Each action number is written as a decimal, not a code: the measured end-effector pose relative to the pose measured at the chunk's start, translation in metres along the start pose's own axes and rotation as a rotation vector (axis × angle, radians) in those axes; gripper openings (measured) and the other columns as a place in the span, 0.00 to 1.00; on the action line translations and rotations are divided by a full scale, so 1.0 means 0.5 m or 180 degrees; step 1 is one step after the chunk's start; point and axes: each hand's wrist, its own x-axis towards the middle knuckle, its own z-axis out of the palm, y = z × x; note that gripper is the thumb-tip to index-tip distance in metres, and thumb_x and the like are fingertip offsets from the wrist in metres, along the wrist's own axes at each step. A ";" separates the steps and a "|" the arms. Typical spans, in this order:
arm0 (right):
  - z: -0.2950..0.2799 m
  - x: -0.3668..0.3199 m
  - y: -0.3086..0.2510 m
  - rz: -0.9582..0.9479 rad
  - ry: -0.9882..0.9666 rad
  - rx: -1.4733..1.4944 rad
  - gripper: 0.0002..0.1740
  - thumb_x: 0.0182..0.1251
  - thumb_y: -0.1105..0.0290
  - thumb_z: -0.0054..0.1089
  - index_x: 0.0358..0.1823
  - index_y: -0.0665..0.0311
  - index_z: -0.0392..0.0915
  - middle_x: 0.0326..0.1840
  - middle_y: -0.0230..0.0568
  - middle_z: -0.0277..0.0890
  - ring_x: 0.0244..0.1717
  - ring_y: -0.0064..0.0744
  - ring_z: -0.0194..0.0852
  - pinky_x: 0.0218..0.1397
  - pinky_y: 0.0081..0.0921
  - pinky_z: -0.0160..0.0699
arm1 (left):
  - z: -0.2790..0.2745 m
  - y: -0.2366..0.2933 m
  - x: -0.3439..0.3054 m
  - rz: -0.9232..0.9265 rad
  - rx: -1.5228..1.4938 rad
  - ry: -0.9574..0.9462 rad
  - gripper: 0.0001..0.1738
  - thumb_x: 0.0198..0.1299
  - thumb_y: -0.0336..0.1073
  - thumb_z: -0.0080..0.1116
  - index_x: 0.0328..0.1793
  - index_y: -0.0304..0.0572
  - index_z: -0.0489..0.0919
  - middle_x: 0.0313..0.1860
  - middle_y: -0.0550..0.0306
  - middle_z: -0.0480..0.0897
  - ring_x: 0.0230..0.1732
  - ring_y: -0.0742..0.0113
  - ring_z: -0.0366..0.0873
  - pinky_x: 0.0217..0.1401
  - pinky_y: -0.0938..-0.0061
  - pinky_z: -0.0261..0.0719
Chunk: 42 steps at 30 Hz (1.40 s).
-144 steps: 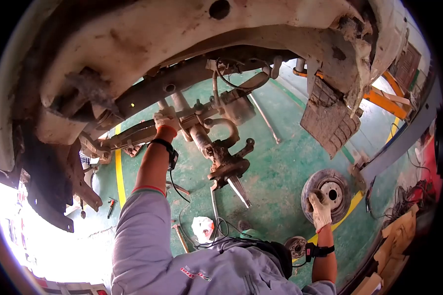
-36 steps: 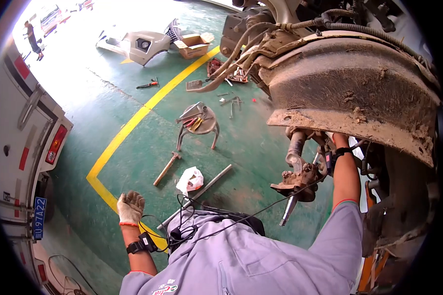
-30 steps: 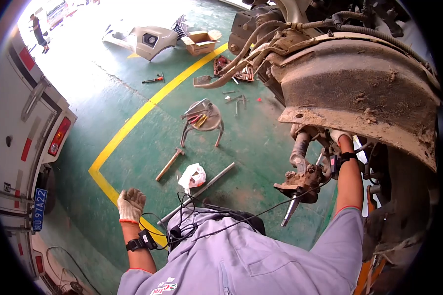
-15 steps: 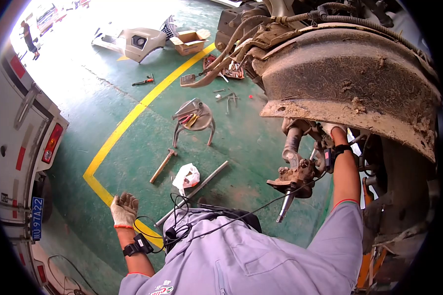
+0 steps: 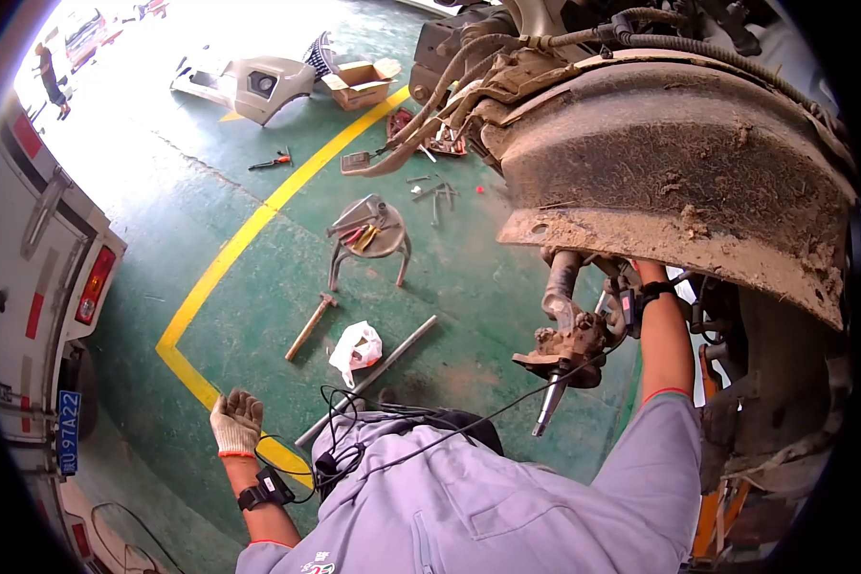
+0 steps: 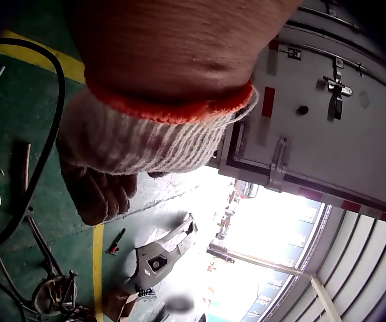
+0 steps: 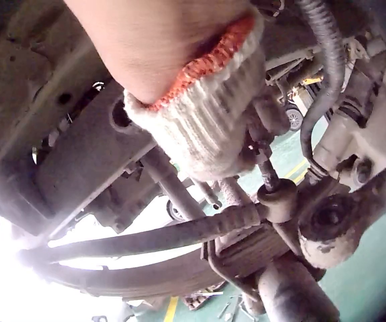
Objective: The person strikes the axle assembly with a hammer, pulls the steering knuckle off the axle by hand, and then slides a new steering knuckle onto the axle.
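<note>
Where the left hand (image 5: pixel 236 423) hangs: fingers loosely bent.
Right hand (image 7: pixel 203 127): beneath the muddy wheel arch (image 5: pixel 674 158), grip impossible to tell.
Steering knuckle (image 5: pixel 572 344): below that arch, near the right forearm (image 5: pixel 667 354).

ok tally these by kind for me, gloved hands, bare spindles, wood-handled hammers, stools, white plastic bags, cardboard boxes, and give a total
Gloved hands, left hand and right hand: 2
Bare spindle: 1
Wood-handled hammer: 1
Stool: 1
White plastic bag: 1
Cardboard box: 1
Total: 7
</note>
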 end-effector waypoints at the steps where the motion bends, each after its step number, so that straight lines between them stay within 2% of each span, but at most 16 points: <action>1: 0.002 0.002 0.001 0.0012 -0.0004 -0.0005 0.31 0.75 0.46 0.46 0.68 0.57 0.79 0.73 0.53 0.73 0.73 0.57 0.71 0.73 0.49 0.72 | 0.000 0.001 -0.002 -0.0003 -0.0002 0.0006 0.21 0.75 0.52 0.51 0.47 0.42 0.81 0.42 0.56 0.84 0.40 0.58 0.83 0.45 0.63 0.87; 2: 0.000 0.006 -0.001 0.0008 -0.0006 -0.0013 0.31 0.75 0.45 0.46 0.68 0.58 0.79 0.73 0.53 0.73 0.73 0.57 0.71 0.73 0.49 0.72 | 0.001 0.001 -0.003 0.0000 -0.0008 0.0004 0.21 0.75 0.52 0.51 0.47 0.42 0.81 0.42 0.56 0.84 0.40 0.58 0.83 0.45 0.63 0.87; 4: 0.003 0.007 -0.003 0.0004 -0.0006 -0.0013 0.32 0.76 0.45 0.46 0.68 0.58 0.79 0.73 0.53 0.73 0.74 0.57 0.71 0.73 0.49 0.72 | 0.016 0.004 -0.020 0.0008 -0.0051 0.0078 0.23 0.77 0.52 0.46 0.41 0.44 0.84 0.35 0.56 0.87 0.35 0.58 0.85 0.40 0.63 0.87; 10: -0.003 0.012 -0.001 0.0004 0.0015 -0.0083 0.33 0.76 0.44 0.45 0.69 0.58 0.78 0.74 0.53 0.72 0.74 0.57 0.70 0.74 0.49 0.71 | -0.022 0.002 0.007 -0.0033 -0.0083 -0.0098 0.25 0.77 0.53 0.45 0.39 0.46 0.84 0.35 0.58 0.87 0.37 0.59 0.85 0.43 0.63 0.88; 20: 0.002 0.016 -0.001 -0.0071 0.0019 -0.0212 0.34 0.78 0.42 0.43 0.70 0.59 0.78 0.76 0.53 0.71 0.76 0.58 0.69 0.75 0.50 0.70 | -0.026 -0.006 0.004 0.0015 -0.0095 0.0097 0.23 0.77 0.53 0.46 0.42 0.44 0.84 0.38 0.57 0.88 0.38 0.60 0.86 0.44 0.63 0.88; 25: 0.004 0.017 0.000 -0.0045 -0.0001 -0.0232 0.35 0.78 0.41 0.42 0.71 0.60 0.77 0.77 0.53 0.71 0.76 0.58 0.68 0.75 0.50 0.70 | -0.031 -0.002 0.005 0.0033 -0.0082 -0.0061 0.22 0.76 0.53 0.49 0.45 0.43 0.84 0.40 0.56 0.88 0.40 0.59 0.87 0.45 0.62 0.89; 32: 0.006 0.023 0.007 0.0029 -0.0022 -0.0248 0.37 0.79 0.40 0.40 0.72 0.61 0.77 0.78 0.53 0.70 0.77 0.58 0.67 0.76 0.50 0.69 | -0.044 -0.001 0.005 0.0057 -0.0131 0.0007 0.22 0.76 0.52 0.50 0.45 0.43 0.85 0.41 0.56 0.88 0.40 0.58 0.87 0.46 0.61 0.89; 34: -0.001 0.013 0.002 -0.0080 -0.0042 -0.0355 0.37 0.79 0.40 0.40 0.72 0.61 0.77 0.78 0.53 0.69 0.78 0.58 0.67 0.76 0.50 0.69 | -0.050 -0.001 0.007 0.0046 -0.0122 0.0024 0.22 0.76 0.52 0.50 0.44 0.44 0.85 0.41 0.56 0.89 0.40 0.58 0.87 0.46 0.61 0.89; 37: -0.003 0.004 -0.004 -0.0592 -0.0263 -0.0825 0.38 0.79 0.38 0.41 0.71 0.62 0.77 0.77 0.55 0.70 0.77 0.58 0.67 0.76 0.50 0.68 | -0.063 -0.001 0.017 0.0038 -0.0130 0.0000 0.22 0.76 0.52 0.50 0.44 0.44 0.85 0.41 0.57 0.89 0.40 0.58 0.87 0.46 0.61 0.89; 40: 0.021 0.035 0.005 -0.0006 -0.0154 -0.0596 0.39 0.77 0.37 0.43 0.72 0.61 0.75 0.78 0.54 0.68 0.78 0.56 0.66 0.76 0.50 0.69 | -0.062 0.000 0.019 0.0002 -0.0134 -0.0063 0.22 0.76 0.52 0.50 0.44 0.44 0.85 0.40 0.56 0.89 0.40 0.58 0.87 0.46 0.62 0.89; 41: 0.020 0.065 0.022 0.0077 -0.0379 -0.0694 0.39 0.77 0.37 0.43 0.74 0.60 0.73 0.80 0.53 0.67 0.79 0.56 0.65 0.76 0.50 0.68 | -0.058 0.002 0.017 -0.0034 -0.0120 -0.0096 0.22 0.76 0.52 0.50 0.44 0.44 0.85 0.40 0.56 0.89 0.40 0.58 0.87 0.46 0.62 0.89; 42: 0.018 0.059 0.021 0.0104 -0.0317 -0.0591 0.39 0.77 0.37 0.43 0.74 0.60 0.73 0.79 0.53 0.67 0.79 0.56 0.65 0.76 0.50 0.68 | -0.050 0.003 0.011 -0.0008 -0.0134 -0.0080 0.22 0.76 0.52 0.50 0.44 0.44 0.85 0.40 0.56 0.89 0.40 0.58 0.87 0.46 0.62 0.89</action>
